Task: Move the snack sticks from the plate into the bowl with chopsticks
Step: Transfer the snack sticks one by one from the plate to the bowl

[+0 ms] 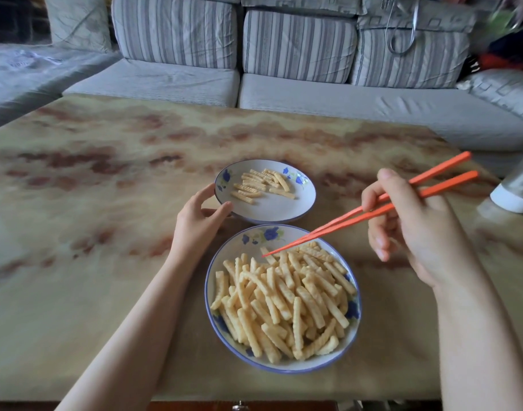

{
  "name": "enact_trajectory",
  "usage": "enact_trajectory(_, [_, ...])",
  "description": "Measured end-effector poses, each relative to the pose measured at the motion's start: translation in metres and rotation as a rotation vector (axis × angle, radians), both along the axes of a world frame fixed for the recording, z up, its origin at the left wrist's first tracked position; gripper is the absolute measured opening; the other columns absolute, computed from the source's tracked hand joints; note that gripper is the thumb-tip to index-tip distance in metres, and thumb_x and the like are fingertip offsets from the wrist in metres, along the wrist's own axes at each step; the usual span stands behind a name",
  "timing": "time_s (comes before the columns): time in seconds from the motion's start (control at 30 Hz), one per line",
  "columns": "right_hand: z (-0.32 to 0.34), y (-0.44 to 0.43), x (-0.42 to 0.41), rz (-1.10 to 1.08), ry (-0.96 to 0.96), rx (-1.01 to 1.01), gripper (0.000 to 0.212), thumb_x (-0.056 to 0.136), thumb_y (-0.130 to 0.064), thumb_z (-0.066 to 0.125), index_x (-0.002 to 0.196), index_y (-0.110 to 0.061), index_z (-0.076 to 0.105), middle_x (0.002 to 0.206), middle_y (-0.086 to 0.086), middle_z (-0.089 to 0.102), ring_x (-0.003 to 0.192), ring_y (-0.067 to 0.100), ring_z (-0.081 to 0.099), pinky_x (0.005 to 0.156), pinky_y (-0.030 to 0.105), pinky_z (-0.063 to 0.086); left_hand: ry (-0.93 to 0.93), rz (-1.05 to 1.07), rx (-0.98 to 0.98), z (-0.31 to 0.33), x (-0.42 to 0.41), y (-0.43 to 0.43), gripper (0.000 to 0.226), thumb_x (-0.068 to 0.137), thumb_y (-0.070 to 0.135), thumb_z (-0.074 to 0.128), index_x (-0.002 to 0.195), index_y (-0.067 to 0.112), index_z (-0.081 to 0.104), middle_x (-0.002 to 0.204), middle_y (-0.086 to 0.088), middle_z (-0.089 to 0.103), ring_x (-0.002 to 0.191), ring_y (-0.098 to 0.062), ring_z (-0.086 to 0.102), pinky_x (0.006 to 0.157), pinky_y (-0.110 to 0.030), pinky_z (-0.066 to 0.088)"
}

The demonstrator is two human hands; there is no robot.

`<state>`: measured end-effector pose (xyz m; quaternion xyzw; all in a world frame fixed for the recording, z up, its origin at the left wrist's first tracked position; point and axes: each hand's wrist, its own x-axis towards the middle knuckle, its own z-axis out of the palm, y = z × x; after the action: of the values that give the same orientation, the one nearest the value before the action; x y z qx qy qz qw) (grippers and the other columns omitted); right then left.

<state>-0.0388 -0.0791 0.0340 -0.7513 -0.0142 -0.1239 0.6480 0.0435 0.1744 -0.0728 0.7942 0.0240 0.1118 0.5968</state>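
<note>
The snack sticks (284, 301) lie mostly in a heap on the plate (208, 292), a white dish with a blue rim and blue flowers at the near middle of the table (91, 232). A smaller scatter of sticks (260, 185) lies in the bowl (272, 209), a dish of the same pattern just beyond the plate, the two rims nearly touching.

The orange chopsticks (358, 215) slant down from the far right. Their tips are drawn together over the far part of the heap, at or just above one stick, with no stick clearly caught between them. The right hand (411, 226) grasps them near the middle, thumb and first fingers curled around the shafts.

The left hand (195, 221) grips the bowl at its near left rim, the thumb on the edge and the fingers curved round the outside.

A silvery container with a white base (515, 188) stands at the table's right edge. A grey striped sofa (284, 54) runs along the far side.
</note>
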Motion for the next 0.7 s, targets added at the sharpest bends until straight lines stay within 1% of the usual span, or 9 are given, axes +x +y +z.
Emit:
enact_trajectory(0.07, [-0.004,0.003,0.003,0.007,0.037,-0.002,0.046,0.101,-0.032,0.040,0.063,-0.011,0.055,0.036,0.009,0.041,0.029,0.023,0.036,0.037,0.023,0.027,-0.002,0.002,-0.006,0.000,0.000,0.000,0.044,0.090,0.027,0.067,0.133,0.032,0.057,0.112,0.001,0.073,0.082,-0.010,0.073,0.079,-0.029,0.057])
enact_trajectory(0.13, [-0.005,0.006,0.005,-0.023,0.038,0.013,0.046,0.102,-0.030,0.038,0.063,-0.010,0.054,0.035,0.009,0.042,0.029,0.023,0.037,0.037,0.021,0.028,-0.004,0.004,-0.012,0.000,0.000,0.000,0.043,0.090,0.026,0.067,0.132,0.032,0.058,0.110,0.002,0.073,0.082,-0.010,0.073,0.079,-0.029,0.058])
enact_trajectory(0.23, [-0.003,0.007,0.007,-0.087,-0.007,0.105,0.045,0.102,-0.026,0.036,0.063,-0.009,0.051,0.034,0.006,0.040,0.027,0.021,0.036,0.036,0.021,0.025,-0.003,0.014,-0.014,0.000,0.000,-0.001,0.043,0.090,0.024,0.067,0.132,0.030,0.059,0.105,0.001,0.074,0.075,-0.004,0.071,0.070,-0.015,0.054])
enact_trajectory(0.3, [-0.002,0.006,0.009,-0.127,-0.045,0.184,0.046,0.102,-0.023,0.036,0.061,-0.010,0.052,0.035,0.003,0.041,0.026,0.019,0.035,0.038,0.025,0.022,-0.001,0.014,-0.016,0.001,0.000,-0.001,0.044,0.090,0.023,0.067,0.133,0.028,0.058,0.101,0.001,0.075,0.072,-0.001,0.070,0.064,-0.009,0.051])
enact_trajectory(0.37, [-0.001,0.005,0.010,-0.174,-0.091,0.263,0.053,0.102,-0.022,0.036,0.053,-0.018,0.057,0.039,0.001,0.045,0.026,0.017,0.036,0.039,0.028,0.021,-0.002,0.009,-0.028,0.001,-0.001,-0.001,0.044,0.090,0.022,0.067,0.133,0.027,0.058,0.095,0.002,0.075,0.071,-0.002,0.071,0.062,-0.009,0.050])
enact_trajectory(0.43, [-0.003,0.005,0.013,-0.236,-0.133,0.317,0.056,0.101,-0.020,0.037,0.050,-0.020,0.057,0.042,-0.001,0.049,0.027,0.015,0.038,0.042,0.032,0.022,-0.003,0.007,-0.041,0.001,-0.001,-0.001,0.044,0.090,0.021,0.067,0.134,0.027,0.058,0.093,0.003,0.076,0.073,-0.006,0.072,0.063,-0.011,0.052])
enact_trajectory(0.53, [-0.010,0.006,0.021,-0.349,-0.169,0.263,0.043,0.102,-0.022,0.036,0.061,-0.014,0.050,0.039,-0.002,0.045,0.028,0.016,0.041,0.043,0.033,0.023,0.001,0.012,-0.046,0.000,0.000,-0.001,0.046,0.090,0.022,0.068,0.135,0.026,0.058,0.095,0.003,0.076,0.075,-0.008,0.073,0.065,-0.013,0.054])
enact_trajectory(0.63, [-0.022,0.010,0.031,-0.405,-0.183,0.203,0.044,0.103,-0.026,0.035,0.063,-0.013,0.049,0.037,-0.002,0.044,0.028,0.018,0.042,0.038,0.024,0.026,0.002,0.013,-0.041,0.000,0.001,-0.001,0.045,0.090,0.023,0.067,0.134,0.027,0.058,0.097,0.003,0.076,0.076,-0.008,0.073,0.069,-0.018,0.056])
enact_trajectory(0.7, [-0.029,0.015,0.038,-0.412,-0.186,0.171,0.046,0.103,-0.028,0.035,0.062,-0.014,0.050,0.037,-0.002,0.045,0.030,0.019,0.043,0.037,0.023,0.030,0.003,0.011,-0.042,0.000,0.000,-0.001,0.046,0.090,0.023,0.067,0.134,0.028,0.058,0.099,0.003,0.075,0.076,-0.009,0.073,0.071,-0.022,0.058])
